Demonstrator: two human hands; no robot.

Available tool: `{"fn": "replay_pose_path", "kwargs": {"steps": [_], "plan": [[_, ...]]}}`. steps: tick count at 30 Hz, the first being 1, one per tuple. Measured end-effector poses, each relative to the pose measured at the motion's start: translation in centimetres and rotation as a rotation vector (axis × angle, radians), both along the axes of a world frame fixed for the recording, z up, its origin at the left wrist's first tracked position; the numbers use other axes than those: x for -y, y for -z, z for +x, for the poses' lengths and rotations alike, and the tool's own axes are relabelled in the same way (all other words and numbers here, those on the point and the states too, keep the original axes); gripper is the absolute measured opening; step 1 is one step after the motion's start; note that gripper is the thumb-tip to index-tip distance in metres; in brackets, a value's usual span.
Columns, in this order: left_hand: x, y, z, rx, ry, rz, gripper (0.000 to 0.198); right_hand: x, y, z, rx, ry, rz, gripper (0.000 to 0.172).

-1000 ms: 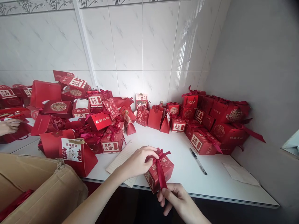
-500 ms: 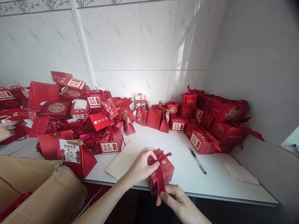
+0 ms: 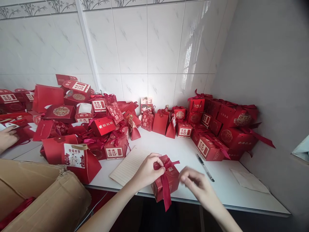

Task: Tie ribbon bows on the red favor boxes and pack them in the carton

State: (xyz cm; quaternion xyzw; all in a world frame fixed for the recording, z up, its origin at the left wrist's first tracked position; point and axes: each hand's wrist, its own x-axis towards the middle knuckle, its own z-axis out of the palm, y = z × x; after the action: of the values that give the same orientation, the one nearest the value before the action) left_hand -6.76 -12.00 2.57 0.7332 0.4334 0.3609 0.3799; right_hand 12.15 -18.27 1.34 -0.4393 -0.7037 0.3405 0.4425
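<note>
A red gift box [image 3: 172, 183] rests at the table's front edge, with a dark red ribbon [image 3: 166, 190] crossing its top and one tail hanging down the front. The thumb and fingers of my left hand [image 3: 149, 170] are closed on the ribbon's knot at the top of the box. Just right of the box, my right hand [image 3: 196, 182] is in the air, slightly blurred, its fingers loosely bent and nothing visible in them. Under my left wrist lies a lined notepad [image 3: 123, 169].
Red gift boxes [image 3: 77, 112] are heaped at the left, and more ribboned boxes [image 3: 231, 129] are stacked at the right. A pen [image 3: 205, 167] and a white paper [image 3: 249, 180] lie on the right. An open cardboard box [image 3: 48, 199] stands front left. Another person's hand [image 3: 7, 138] shows far left.
My right hand has let go of the hanging ribbon tail and moved up and right of the box. My left hand keeps its hold on the knot. The view has shifted slightly.
</note>
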Motion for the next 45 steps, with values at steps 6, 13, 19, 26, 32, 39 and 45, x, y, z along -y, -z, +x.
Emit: {"fn": "replay_pose_path", "kwargs": {"steps": [6,13,19,26,32,39,45], "plan": [[0.1,-0.3,0.0,-0.036,0.016,0.006,0.002,-3.2,-0.1,1.2,0.319,0.160,0.251,0.020],[0.3,-0.6,0.0,-0.067,0.026,0.095,0.007,-2.6,0.8,0.6,0.578,0.258,0.549,0.026],[0.1,-0.4,0.0,-0.060,0.030,0.106,0.008,-0.3,0.6,1.0,0.717,0.322,0.727,0.026],[0.0,-0.3,0.0,-0.047,0.032,0.068,0.007,1.7,0.4,1.8,0.745,0.304,0.761,0.025],[-0.1,-0.2,0.0,-0.045,0.039,0.067,0.006,2.4,0.2,2.4,0.773,0.277,0.751,0.030],[-0.1,-0.2,0.0,-0.055,0.042,0.071,0.006,2.7,-0.4,3.3,0.748,0.216,0.745,0.029],[-0.4,-0.5,-0.6,-0.056,0.099,0.071,0.006,0.1,-1.1,3.2,0.485,0.224,0.456,0.022]]}}
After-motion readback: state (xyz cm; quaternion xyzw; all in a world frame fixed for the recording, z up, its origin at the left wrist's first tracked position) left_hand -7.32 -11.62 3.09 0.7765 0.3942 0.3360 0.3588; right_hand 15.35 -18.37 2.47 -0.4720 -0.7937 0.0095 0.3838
